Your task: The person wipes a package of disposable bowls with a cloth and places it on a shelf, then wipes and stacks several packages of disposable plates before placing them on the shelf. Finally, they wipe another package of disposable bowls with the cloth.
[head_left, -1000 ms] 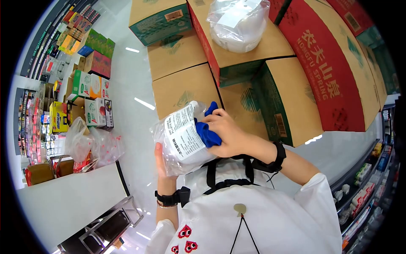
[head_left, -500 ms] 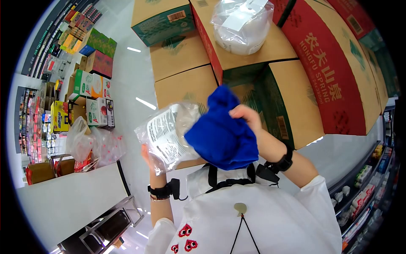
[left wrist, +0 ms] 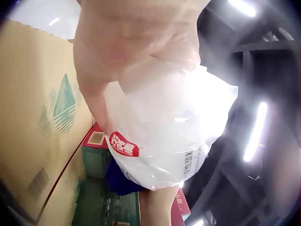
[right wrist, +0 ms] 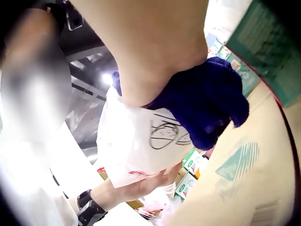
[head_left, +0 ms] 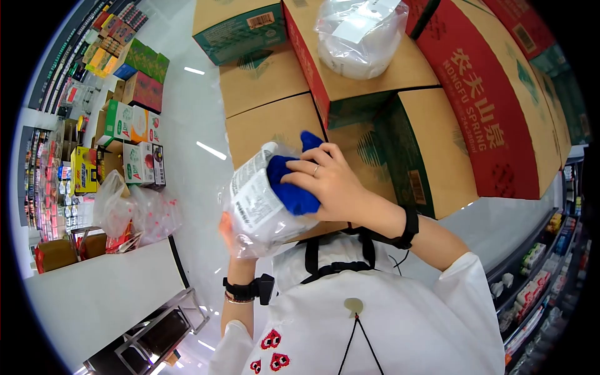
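- Nearest the camera: white shirt (head_left: 375, 325) with red embroidery, and a black band (head_left: 250, 290) on the left wrist, just below the plastic bag (head_left: 256, 203).
- The left hand (left wrist: 127, 42) is gripping the plastic bag from underneath and behind. Its palm and thumb are lying against the film, and the other fingers are hidden behind the bag, so their spread cannot be told.
- The bag is being held in the air at chest height. It is clear, with white contents, a printed label facing up-left and a red sticker low on its side.
- The right hand (head_left: 331, 181) is pressing a blue cloth (head_left: 290, 184) onto the upper right end of the bag. The fingers (head_left: 306, 169) are lying close together and curling over the bunched cloth.
- Judgement: a wiping pass over the bag's surface is looking to be under way, at its top end.
- Judgement: any further pass is calling for a firm left-hand grip, since the film is slack and sliding under pressure.
- Beyond the bag: stacked cardboard boxes (head_left: 275, 128), with a red carton (head_left: 481, 106) to their right.
- A second clear bag (head_left: 359, 37) is lying on top of those boxes, well beyond the held one.
- Left of the bag: a white bench (head_left: 94, 294), with coloured cartons (head_left: 131, 125) farther off on the floor.
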Demonstrator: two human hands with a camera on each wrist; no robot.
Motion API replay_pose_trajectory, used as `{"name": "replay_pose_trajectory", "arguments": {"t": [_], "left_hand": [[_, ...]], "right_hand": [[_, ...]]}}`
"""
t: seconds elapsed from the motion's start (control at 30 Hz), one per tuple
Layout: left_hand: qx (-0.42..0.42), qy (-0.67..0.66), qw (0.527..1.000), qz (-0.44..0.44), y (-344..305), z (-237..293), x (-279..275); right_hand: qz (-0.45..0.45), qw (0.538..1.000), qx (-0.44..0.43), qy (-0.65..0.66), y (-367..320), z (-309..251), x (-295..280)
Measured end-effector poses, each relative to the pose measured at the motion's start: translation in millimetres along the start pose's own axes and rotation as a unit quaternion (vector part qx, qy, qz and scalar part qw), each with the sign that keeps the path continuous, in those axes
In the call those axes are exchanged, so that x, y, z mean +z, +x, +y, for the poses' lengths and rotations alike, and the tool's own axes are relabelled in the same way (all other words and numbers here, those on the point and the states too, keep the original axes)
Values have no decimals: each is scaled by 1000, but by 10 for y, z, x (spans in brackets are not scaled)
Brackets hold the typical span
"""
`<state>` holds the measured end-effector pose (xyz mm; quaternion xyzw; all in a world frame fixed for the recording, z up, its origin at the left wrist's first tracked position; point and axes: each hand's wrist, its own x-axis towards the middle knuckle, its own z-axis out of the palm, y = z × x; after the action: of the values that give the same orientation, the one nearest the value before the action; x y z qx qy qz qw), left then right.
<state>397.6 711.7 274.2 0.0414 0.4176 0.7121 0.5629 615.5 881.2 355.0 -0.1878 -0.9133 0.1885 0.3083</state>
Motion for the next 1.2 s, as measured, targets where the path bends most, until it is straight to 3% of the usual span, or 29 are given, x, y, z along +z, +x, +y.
{"name": "replay_pose_trajectory", "arguments": {"t": [0.07, 0.1, 0.13, 0.2, 0.27, 0.3, 0.33, 0.4, 0.47, 0.57, 0.63, 0.67, 0.7, 0.73, 0.8, 0.87, 0.93, 1.03, 1.07, 1.17, 1.2], "left_hand": [[-4, 7, 999, -32, -24, 1, -16], [53, 96, 994, -24, 23, -47, -199], [110, 182, 977, -16, 63, -76, -289], [150, 195, 969, -7, 26, -69, -308], [252, 344, 904, 12, -145, 124, -10], [253, 343, 904, 16, -174, 218, 59], [273, 345, 898, -8, -173, 320, 106], [296, 342, 891, -28, -156, 437, 29], [382, 411, 828, 3, -124, 540, -217], [405, 410, 811, 99, -208, 654, -364], [402, 405, 807, 151, -363, 676, -414], [400, 403, 807, 162, -458, 646, -420], [386, 378, 826, 163, -564, 614, -394], [374, 351, 842, 166, -654, 577, -379], [373, 351, 839, 185, -801, 487, -331], [369, 392, 817, 205, -947, 421, -218], [371, 411, 799, 233, -1127, 343, -252], [374, 431, 788, 231, -1414, 179, -99], [377, 427, 784, 248, -1511, 117, -10], [373, 359, 813, 265, -1789, -149, 277], [380, 354, 805, 285, -1874, -266, 368]], "right_hand": [[24, 998, 25, 49, -46, 59, 203], [-38, 975, 141, 165, -87, 97, 291], [-99, 922, 254, 275, -89, 92, 309], [-58, 794, 359, 486, -152, 49, 391], [-90, 621, 487, 608, -87, 66, 302], [-99, 561, 514, 641, -61, 39, 238], [-101, 562, 514, 640, -49, 27, 197], [-51, 347, 541, 764, -22, 18, 111], [-26, 310, 447, 839, -41, 124, 8], [6, 320, 430, 844, -34, 182, -35], [124, 630, 424, 638, -78, 196, 113], [66, 762, 394, 510, -103, 206, 124], [18, 919, 291, 266, -154, 240, 181], [-29, 988, 151, -1, -197, 274, 262], [-171, 981, 54, -77, -353, 315, 475], [-259, 958, 69, -101, -550, 215, 631], [-282, 954, 67, -74, -379, 116, 649], [-175, 966, 93, 166, -173, -143, 541], [-186, 964, 79, 172, -192, -211, 569], [-271, 804, 221, 481, -258, -500, 524], [-288, 800, 206, 484, -316, -548, 529]]}}
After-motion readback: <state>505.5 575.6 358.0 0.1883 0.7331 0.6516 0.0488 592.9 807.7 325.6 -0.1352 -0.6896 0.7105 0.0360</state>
